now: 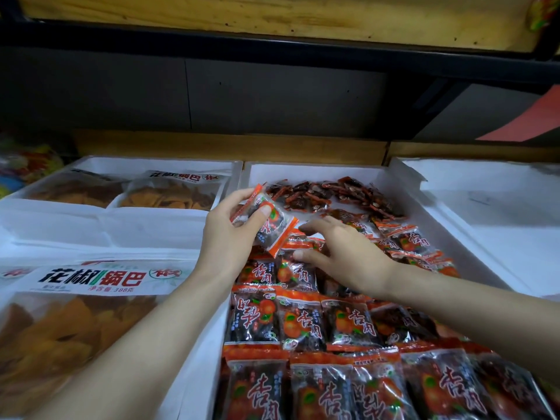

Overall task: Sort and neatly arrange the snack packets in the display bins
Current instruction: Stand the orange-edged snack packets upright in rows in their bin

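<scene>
Wooden shelf (230, 148) — apparently — carries three white bins (303, 169).

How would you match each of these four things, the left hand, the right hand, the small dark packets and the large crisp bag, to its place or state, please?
Things:
1. left hand
2. right hand
3. small dark packets
4. large crisp bag

Place or state:
A. at the far end of the middle bin
B. grips one orange-edged packet, lifted
C. lies in the near left bin
D. open, reaching over the rows of packets

Pairs: 1-B, 2-D, 3-A, 4-C.
</scene>
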`<state>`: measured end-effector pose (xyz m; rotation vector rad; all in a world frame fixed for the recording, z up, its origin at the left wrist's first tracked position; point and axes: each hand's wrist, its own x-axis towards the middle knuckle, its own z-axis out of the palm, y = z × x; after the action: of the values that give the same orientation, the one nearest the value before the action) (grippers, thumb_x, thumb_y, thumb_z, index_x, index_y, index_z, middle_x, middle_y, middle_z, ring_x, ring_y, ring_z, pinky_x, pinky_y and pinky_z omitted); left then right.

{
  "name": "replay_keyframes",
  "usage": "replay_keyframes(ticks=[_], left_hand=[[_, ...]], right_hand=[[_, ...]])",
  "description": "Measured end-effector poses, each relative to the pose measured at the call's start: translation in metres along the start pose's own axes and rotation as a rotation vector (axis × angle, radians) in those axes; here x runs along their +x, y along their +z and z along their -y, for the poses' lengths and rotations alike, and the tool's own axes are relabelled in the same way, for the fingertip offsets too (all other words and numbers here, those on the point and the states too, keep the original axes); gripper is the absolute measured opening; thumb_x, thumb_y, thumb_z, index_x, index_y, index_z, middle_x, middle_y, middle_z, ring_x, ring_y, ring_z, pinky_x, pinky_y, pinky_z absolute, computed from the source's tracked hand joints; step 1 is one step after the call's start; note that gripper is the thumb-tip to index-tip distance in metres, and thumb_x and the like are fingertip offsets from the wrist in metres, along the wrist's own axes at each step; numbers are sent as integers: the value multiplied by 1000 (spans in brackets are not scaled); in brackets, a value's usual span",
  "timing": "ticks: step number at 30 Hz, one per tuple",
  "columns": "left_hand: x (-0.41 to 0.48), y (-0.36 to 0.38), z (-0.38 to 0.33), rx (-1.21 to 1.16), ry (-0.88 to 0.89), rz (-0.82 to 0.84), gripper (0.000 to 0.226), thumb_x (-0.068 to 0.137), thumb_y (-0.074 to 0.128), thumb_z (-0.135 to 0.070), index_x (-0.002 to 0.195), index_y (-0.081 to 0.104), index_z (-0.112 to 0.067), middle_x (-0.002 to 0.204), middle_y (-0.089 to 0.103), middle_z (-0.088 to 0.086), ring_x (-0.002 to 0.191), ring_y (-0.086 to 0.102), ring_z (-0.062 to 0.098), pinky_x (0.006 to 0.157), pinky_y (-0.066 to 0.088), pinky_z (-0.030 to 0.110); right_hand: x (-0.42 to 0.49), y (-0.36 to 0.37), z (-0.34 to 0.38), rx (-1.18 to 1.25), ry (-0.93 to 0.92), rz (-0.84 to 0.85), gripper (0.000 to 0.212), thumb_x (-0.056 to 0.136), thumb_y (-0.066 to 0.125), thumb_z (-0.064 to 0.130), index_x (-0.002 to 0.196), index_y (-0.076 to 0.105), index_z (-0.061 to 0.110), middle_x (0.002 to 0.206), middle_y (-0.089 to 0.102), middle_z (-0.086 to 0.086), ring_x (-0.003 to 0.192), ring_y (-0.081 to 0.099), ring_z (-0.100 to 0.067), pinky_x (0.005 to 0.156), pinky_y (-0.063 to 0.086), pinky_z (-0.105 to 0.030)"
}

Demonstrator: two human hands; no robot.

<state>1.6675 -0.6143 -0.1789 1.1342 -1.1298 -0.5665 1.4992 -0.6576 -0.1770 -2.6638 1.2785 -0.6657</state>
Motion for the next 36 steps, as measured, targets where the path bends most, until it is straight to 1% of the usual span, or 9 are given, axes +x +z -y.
replay_keyframes(ticks=[4,8,11,14,18,24,29,33,36], left_hand=[[-1,2,-1,-94,-94,31,23,88,68,-18,110,65,-23,107,69,0,92,70,15,72,57,29],[-4,4,-4,-144,-85,113,22,85,70,-17,106,68,-17,96,75,4,81,72,15,63,54,23],[-7,6,-8,-180,-80,139,18,86,67,-21,102,67,-15,92,74,3,77,71,13,60,53,22],[-8,6,-11,-236,-118,186,18,89,63,-18,105,64,-9,92,74,5,78,71,14,63,56,23],[-13,11,-14,-102,-69,310,22,86,67,-6,107,66,-11,95,73,10,78,71,16,66,57,23],[-19,22,-9,295,134,375,9,81,74,-25,88,67,-26,84,72,-11,80,65,0,76,51,17],[-17,18,6,797,274,507,47,92,55,-44,136,47,-32,133,46,-17,127,34,0,109,28,26],[-15,16,12,965,336,579,56,94,54,-42,145,35,-33,146,35,-17,135,25,2,112,16,25],[-15,15,14,976,356,593,57,93,55,-42,145,35,-33,147,35,-18,135,25,1,112,16,23]], right_hand=[[-2,-6,8,212,-7,-134,40,95,49,37,131,45,20,120,53,8,87,53,-3,74,37,-16],[-3,-11,22,579,-11,-39,29,92,57,28,118,55,17,102,66,6,79,64,-9,73,54,-26],[-4,-16,26,775,57,-20,22,89,62,17,110,58,10,89,68,2,65,64,-11,65,56,-24],[-3,-27,19,896,152,-64,15,90,61,15,103,60,9,86,69,-5,66,65,-7,59,51,-17],[-4,-46,7,1013,211,-118,7,89,62,15,94,63,10,84,69,-5,69,65,-7,62,53,-19],[-20,-54,-7,880,188,-94,10,89,60,13,98,62,8,68,67,2,52,60,1,47,43,-10],[-8,-60,-35,575,178,-63,7,91,58,15,93,63,18,79,68,6,64,62,4,63,49,-12],[3,-48,-45,315,116,196,19,92,57,22,108,66,17,91,66,10,78,58,3,71,44,-11],[8,-36,-42,230,68,240,26,93,57,24,116,64,16,102,65,9,91,59,0,79,44,-13]])
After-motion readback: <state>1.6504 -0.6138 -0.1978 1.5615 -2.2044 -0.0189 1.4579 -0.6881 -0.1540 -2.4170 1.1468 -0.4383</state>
